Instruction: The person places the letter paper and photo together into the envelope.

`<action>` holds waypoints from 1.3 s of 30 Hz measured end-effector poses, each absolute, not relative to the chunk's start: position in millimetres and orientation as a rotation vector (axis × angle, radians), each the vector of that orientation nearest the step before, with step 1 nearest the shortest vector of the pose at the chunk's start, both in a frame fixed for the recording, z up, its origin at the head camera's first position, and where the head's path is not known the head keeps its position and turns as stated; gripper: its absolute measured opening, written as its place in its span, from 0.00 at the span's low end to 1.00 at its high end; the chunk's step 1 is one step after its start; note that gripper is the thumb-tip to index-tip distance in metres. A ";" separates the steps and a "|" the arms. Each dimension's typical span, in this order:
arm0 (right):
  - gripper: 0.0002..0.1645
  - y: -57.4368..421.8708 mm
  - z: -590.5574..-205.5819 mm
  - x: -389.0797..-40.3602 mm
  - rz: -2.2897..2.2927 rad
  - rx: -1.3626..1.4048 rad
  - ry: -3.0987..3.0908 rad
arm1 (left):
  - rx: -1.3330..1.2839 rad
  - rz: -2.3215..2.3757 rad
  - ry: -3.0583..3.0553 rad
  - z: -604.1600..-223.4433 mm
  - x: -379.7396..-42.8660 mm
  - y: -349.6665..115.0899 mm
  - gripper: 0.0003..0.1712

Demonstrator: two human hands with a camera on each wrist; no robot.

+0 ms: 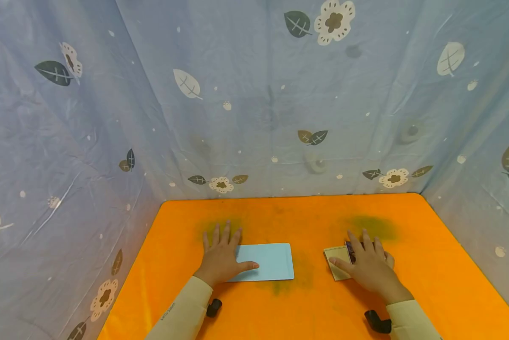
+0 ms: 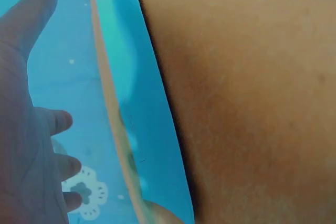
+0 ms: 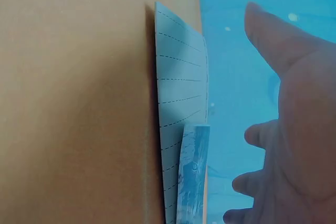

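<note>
A flat light blue rectangular piece, like an envelope or card (image 1: 271, 262), lies on the table. My left hand (image 1: 221, 259) is over its left end, palm down with spread fingers. The left wrist view shows the blue piece (image 2: 152, 108) below the palm, with a gap between them. On the right lies a small cream sheet or pad with dashed lines (image 3: 178, 72). A dark, glossy printed piece (image 3: 193, 177) rests on it, partly covered in the head view. Above both, my right hand (image 1: 371, 269) hovers with fingers apart, holding nothing.
The orange tabletop (image 1: 280, 311) has greenish stains. Blue curtains (image 1: 263, 94) with leaves and flowers enclose its back and both sides. Black curved pieces (image 1: 214, 308) sit at both wrists, beside the light sleeves (image 1: 182, 307).
</note>
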State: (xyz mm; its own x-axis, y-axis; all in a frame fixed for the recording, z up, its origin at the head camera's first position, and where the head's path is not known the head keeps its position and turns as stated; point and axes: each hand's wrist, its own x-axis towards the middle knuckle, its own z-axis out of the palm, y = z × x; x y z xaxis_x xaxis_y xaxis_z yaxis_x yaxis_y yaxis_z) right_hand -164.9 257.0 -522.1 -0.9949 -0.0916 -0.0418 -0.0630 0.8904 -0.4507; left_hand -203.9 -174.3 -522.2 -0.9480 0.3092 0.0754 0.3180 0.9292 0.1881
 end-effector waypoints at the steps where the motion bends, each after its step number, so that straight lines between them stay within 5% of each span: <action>1: 0.71 257.1 -521.4 -165.2 -0.717 -0.123 2.998 | -0.496 -0.306 -3.042 -522.1 -203.8 -174.1 0.72; 39: 0.71 274.2 -528.5 -172.1 -0.779 0.113 2.997 | -0.778 -0.430 -3.226 -531.7 -211.9 -173.6 0.74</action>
